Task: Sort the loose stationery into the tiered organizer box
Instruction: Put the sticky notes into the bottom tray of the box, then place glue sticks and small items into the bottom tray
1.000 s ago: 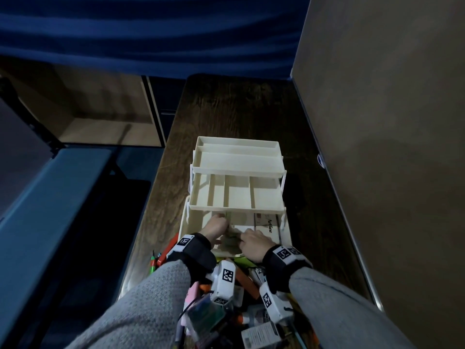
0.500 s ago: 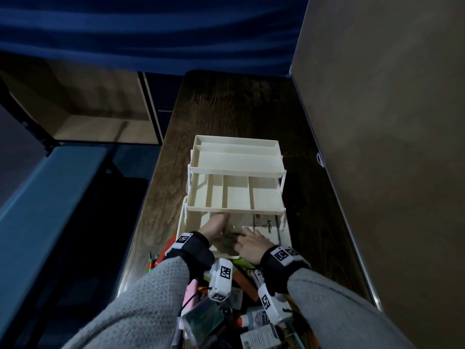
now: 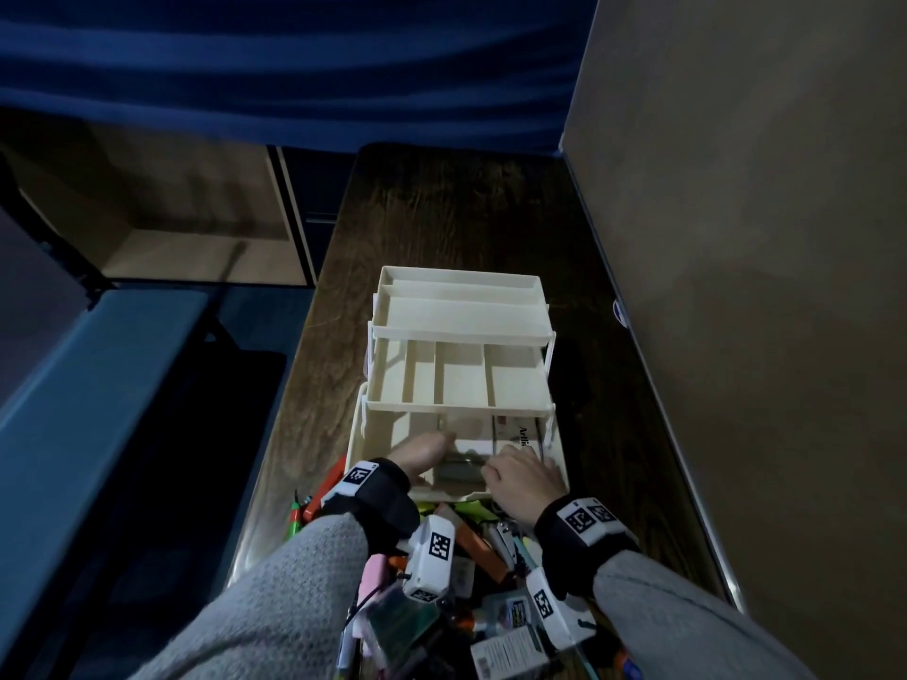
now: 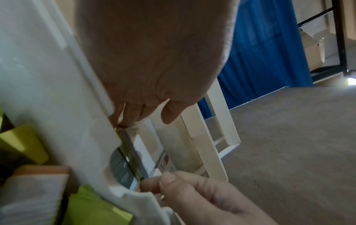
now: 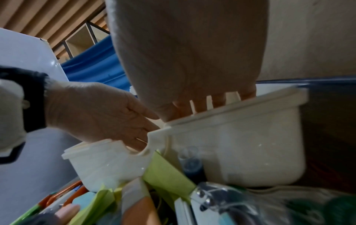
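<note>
The cream tiered organizer box (image 3: 456, 331) stands open on the dark wooden table, its upper trays stepped back. Both hands reach into its bottom tier (image 3: 358, 434). Between them lies a flat clear packet with a green edge (image 4: 132, 152). My left hand (image 3: 437, 441) stretches its straight fingers (image 4: 125, 114) onto the packet's far end, thumb apart. My right hand (image 3: 495, 466) pinches the near end with curled fingers (image 4: 169, 181). A white box printed "Artline" (image 3: 520, 434) lies in the same tier, to the right.
A heap of loose stationery (image 3: 471, 547) lies against the box's near side: orange markers, yellow-green sticky notes (image 5: 167, 172), packets. A brown wall panel (image 3: 736, 287) runs close along the right. The table's left edge (image 3: 294, 385) drops off beside a blue surface.
Both hands stay in the bottom tier. The left hand has reached a little further in along the packet; the right hand has shifted slightly to the right.
</note>
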The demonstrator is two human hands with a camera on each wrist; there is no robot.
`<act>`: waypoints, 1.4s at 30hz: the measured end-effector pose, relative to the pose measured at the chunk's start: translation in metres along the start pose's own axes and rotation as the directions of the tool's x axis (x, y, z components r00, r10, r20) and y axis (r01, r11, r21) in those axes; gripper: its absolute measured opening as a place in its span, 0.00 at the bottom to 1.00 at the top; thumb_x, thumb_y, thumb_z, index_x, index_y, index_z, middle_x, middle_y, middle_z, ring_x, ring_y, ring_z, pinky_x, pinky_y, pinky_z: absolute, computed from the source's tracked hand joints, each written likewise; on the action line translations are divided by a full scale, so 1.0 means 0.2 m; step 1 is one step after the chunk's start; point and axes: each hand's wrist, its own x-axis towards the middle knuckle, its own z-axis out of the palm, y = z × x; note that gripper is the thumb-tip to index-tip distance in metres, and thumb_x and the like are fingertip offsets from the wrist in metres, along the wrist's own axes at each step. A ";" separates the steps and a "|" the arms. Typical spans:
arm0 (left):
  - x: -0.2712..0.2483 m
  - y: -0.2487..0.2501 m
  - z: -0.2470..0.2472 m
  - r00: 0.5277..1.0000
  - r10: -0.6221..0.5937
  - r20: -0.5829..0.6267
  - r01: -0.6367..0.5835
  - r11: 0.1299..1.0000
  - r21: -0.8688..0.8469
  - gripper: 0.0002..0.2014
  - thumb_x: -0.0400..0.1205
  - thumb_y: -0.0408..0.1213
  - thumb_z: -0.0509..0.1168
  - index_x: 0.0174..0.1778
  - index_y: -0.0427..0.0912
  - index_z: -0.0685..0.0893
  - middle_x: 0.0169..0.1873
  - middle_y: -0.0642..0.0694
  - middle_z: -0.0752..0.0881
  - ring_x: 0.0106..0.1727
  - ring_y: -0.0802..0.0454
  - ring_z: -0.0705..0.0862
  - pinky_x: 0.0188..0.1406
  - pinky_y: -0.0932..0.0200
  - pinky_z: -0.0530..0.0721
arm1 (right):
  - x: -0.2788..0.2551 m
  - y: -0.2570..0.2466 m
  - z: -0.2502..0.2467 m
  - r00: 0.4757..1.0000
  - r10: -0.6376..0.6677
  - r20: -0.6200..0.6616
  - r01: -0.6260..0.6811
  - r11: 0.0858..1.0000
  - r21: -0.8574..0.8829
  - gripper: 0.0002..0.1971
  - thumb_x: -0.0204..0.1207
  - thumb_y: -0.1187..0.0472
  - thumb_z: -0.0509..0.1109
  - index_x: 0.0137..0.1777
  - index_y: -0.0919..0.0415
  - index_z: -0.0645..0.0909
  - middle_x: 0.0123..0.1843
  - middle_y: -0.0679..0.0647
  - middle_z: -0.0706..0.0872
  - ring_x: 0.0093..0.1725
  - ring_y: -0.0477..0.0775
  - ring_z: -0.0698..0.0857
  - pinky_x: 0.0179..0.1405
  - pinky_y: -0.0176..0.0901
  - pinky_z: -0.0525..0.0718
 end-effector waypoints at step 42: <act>-0.67 -0.50 -0.08 0.853 0.500 -0.150 -0.436 0.841 0.319 0.10 0.85 0.35 0.59 0.49 0.44 0.87 0.45 0.52 0.88 0.40 0.61 0.84 0.45 0.61 0.82 | -0.75 0.35 0.30 0.987 0.057 -0.153 0.005 0.926 0.377 0.09 0.83 0.63 0.61 0.52 0.56 0.83 0.54 0.53 0.82 0.52 0.53 0.82 0.51 0.46 0.81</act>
